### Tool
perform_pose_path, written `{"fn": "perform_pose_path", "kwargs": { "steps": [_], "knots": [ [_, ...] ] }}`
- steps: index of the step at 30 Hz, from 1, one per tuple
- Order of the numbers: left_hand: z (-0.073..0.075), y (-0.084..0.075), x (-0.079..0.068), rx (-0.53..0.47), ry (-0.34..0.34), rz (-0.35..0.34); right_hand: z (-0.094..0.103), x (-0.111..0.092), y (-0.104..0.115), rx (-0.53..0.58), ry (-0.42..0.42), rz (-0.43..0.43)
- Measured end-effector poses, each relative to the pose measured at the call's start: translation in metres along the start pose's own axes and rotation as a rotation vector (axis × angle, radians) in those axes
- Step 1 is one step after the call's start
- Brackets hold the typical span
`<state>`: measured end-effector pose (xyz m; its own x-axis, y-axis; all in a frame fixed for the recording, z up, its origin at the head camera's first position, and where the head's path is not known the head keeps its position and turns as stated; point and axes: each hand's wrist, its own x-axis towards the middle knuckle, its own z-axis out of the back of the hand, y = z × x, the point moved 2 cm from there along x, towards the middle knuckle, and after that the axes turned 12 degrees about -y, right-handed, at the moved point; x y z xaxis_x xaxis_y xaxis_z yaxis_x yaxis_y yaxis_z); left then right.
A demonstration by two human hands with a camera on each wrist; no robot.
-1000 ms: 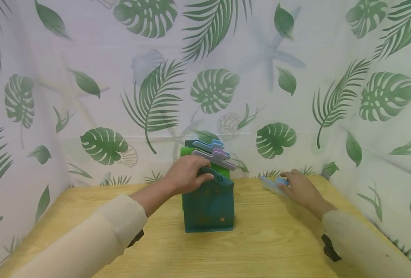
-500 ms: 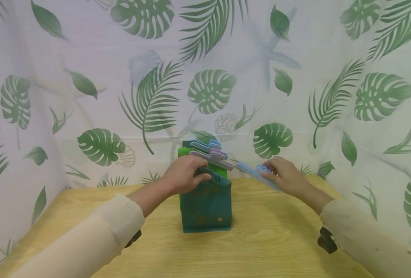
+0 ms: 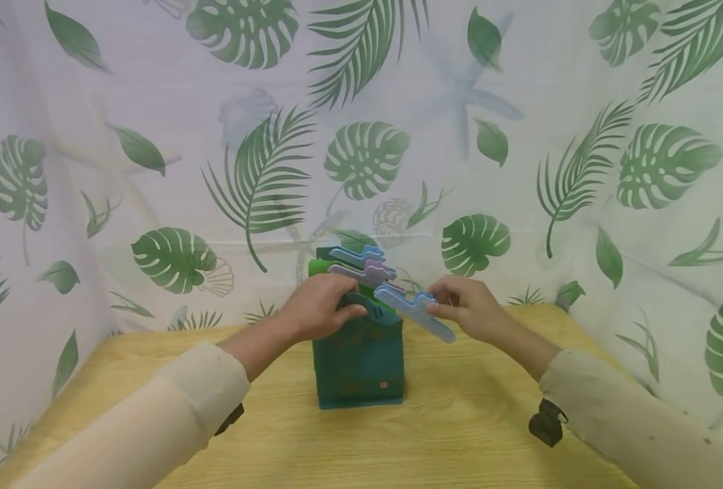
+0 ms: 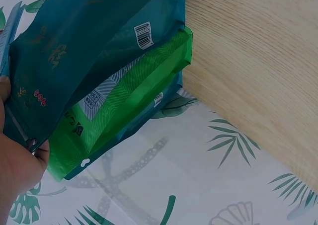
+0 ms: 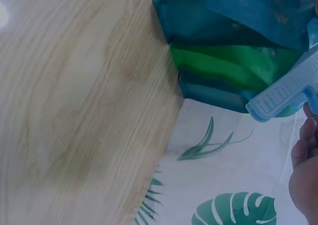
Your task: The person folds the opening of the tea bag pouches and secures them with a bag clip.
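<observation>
My left hand [image 3: 318, 307] pinches the folded top edge of the front dark teal bag [image 3: 360, 367], which stands upright on the table. A light blue bag clip [image 3: 415, 314] is held between the right hand's [image 3: 472, 307] thumb and fingers, slanting over the bag's top right corner. Directly behind stands a bright green bag [image 4: 124, 98] with a purple bag clip [image 3: 358, 273] across its top. Farthest back is another teal bag [image 5: 213, 91], bearing a second light blue clip [image 3: 354, 256]. In the right wrist view, the held clip's ribbed arm overlaps the bags.
The light wood table [image 3: 471, 407] ends at a white cloth backdrop [image 3: 410, 81] printed with green leaves, close behind the bags. Side walls of the same cloth rise left and right. Dark wrist cameras [image 3: 547, 422] sit under both sleeves.
My right hand has lifted the blue clip from the table's right side and carried it left to the front bag's top corner. The left hand keeps its pinch on the bag.
</observation>
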<state>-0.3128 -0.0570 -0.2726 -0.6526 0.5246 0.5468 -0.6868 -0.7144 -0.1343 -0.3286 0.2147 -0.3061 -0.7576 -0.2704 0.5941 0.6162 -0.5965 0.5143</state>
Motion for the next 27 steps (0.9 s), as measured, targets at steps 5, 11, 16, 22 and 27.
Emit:
{"fn": "perform_pose_path", "kwargs": {
  "steps": [5,11,16,22,27],
  "knots": [
    [0.001,0.000,0.001,-0.011,0.004,0.019,-0.006,0.004,0.009,0.025,-0.005,0.025],
    [0.000,0.002,0.000,-0.038,-0.004,0.081,-0.017,0.012,0.019,0.031,-0.030,0.027],
    [-0.001,0.005,0.001,-0.049,-0.020,0.074,-0.027,0.017,0.028,0.061,-0.061,0.062],
    [-0.002,0.004,0.005,-0.055,0.009,0.065,-0.034,0.020,0.036,0.126,-0.107,0.177],
    [-0.001,0.005,0.006,-0.082,0.030,0.105,-0.035,0.020,0.037,0.098,-0.112,0.209]
  ]
}}
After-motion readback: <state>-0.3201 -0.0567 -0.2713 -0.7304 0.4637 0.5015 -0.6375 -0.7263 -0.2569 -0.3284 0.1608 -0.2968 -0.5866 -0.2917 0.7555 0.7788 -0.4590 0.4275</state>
